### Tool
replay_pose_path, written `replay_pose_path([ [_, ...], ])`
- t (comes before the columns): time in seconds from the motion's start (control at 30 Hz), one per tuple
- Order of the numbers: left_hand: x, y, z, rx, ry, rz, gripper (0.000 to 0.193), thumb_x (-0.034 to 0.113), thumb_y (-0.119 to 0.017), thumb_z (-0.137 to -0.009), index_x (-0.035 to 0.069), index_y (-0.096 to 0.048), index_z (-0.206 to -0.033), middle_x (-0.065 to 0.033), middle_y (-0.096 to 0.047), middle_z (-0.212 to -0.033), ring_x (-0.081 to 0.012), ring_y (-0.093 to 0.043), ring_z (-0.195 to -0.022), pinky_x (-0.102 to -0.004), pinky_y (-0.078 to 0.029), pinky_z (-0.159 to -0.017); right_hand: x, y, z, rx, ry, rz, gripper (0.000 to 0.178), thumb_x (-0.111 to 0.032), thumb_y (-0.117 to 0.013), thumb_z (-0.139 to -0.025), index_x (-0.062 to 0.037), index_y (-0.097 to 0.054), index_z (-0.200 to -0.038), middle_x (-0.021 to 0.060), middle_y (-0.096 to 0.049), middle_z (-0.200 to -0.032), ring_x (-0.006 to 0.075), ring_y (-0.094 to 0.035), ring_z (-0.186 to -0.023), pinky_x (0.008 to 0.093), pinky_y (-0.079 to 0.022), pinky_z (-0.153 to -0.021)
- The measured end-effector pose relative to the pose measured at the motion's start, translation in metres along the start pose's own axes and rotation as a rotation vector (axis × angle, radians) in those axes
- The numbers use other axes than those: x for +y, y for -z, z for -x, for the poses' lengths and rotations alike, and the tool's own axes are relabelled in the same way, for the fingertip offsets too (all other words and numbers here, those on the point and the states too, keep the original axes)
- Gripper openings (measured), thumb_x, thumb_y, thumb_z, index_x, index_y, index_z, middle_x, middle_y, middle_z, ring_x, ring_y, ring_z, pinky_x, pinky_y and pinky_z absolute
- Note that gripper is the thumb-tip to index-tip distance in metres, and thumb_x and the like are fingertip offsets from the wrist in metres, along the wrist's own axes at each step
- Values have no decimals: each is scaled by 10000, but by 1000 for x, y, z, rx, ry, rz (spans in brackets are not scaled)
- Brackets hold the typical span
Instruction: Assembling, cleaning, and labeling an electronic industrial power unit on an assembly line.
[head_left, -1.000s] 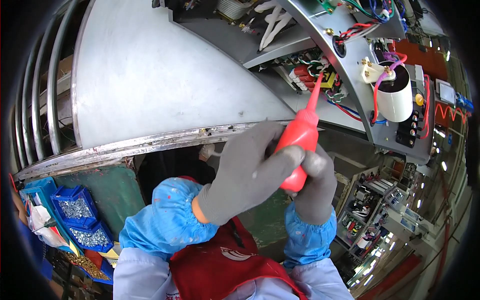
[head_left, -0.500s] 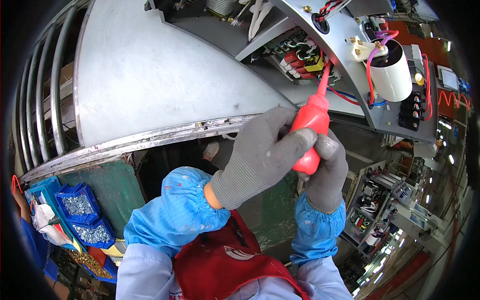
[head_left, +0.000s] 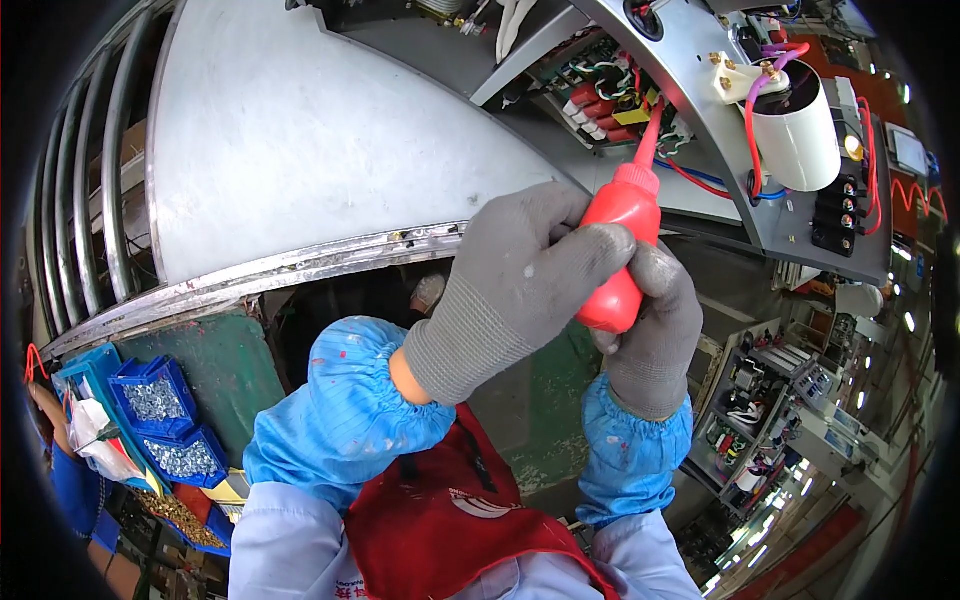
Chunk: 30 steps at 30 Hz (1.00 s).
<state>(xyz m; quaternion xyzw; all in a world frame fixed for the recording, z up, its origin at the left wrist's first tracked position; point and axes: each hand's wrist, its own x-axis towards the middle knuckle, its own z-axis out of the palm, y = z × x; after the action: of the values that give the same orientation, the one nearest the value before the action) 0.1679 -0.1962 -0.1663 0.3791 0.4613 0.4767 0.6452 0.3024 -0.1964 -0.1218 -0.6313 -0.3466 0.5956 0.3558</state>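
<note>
"So, what are the two hands holding?"

"One red squeeze bottle (head_left: 625,215), tilted, with its long tapering nozzle (head_left: 650,140) pointing up and away from the wearer. The gloved left hand (head_left: 515,290) has a closed grip around its left side, thumb lying across the front. The gloved right hand (head_left: 655,335) closes in from the lower right, its thumb against the bottle; its other fingers are mostly hidden."

"Where does the nozzle end?"

"At the opening of a grey metal cabinet (head_left: 700,95), among wires, just beside a yellow part (head_left: 632,116) and a row of red parts (head_left: 588,97). I cannot tell whether the tip touches anything."

"How far along is the work?"

"The bottle is in hand and its nozzle reaches the wiring. I see no drop or bead at the tip, so I can't say whether any contents are out, or how much is left to do."

"And around them?"

"A pale metal counter (head_left: 330,150) spreads to the left; blue bins (head_left: 185,460) of small silver hardware sit at lower left. A white cylinder (head_left: 800,145) is mounted on the cabinet's right side."
</note>
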Motion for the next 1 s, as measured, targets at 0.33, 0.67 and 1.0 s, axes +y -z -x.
replay_pose_path([
  [0.33, 2, 8, -2, -32, 6, -75, 432, 335, -630, -865, -79, -663, -983, -136, -647, -864, -169, -602, -780, -309, -482, -686, 5, -1, 0, -27, 25, -23, 365, -360, -510, -879, -22, -593, -992, 12, -553, -651, 70, -446, -447, 220, -278, -391],
  [0.67, 1, 5, -4, -25, -24, -49, 412, 308, -634, -859, -83, -659, -984, -133, -637, -843, -168, -598, -780, -315, -483, -684, 10, 2, -2, -19, 71, -105, 431, -378, -543, -888, 30, -597, -1015, 82, -626, -723, 112, -512, -452, 238, -337, -362],
  [1.0, -4, 2, 0, -16, -1, -27, 411, 297, -646, -850, -85, -653, -1002, -125, -638, -854, -162, -592, -791, -310, -482, -702, 15, 4, -1, -52, 89, -43, 479, -397, -538, -880, 35, -595, -1078, 69, -629, -746, 94, -486, -460, 226, -316, -378],
])
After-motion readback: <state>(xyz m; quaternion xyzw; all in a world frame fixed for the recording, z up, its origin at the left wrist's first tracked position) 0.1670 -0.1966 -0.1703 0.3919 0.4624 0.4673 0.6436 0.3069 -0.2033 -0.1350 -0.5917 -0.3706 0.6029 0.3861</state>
